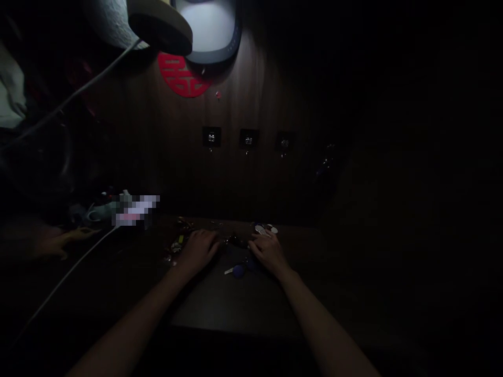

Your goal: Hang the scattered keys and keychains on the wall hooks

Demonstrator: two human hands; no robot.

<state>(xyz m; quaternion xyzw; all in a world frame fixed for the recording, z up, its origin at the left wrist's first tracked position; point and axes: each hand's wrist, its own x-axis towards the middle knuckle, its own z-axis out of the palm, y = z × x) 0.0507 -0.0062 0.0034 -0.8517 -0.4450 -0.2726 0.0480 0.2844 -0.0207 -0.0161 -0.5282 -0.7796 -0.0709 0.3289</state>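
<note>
A dark cluster of small metal items [236, 241] is being reached by the fingertips of both hands, lying between the left hand [198, 251] and the right hand [269, 253]. Both hands are being held low and curled; whether anything is being gripped cannot be told. A blue-headed key [238, 270] is being shown just below the right hand, with white round tags [265, 229] beyond that hand, on a dark desk [236, 309].

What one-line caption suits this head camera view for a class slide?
Left hand and right hand rest among keys on a dark desk, a blue-headed key between them.
</note>
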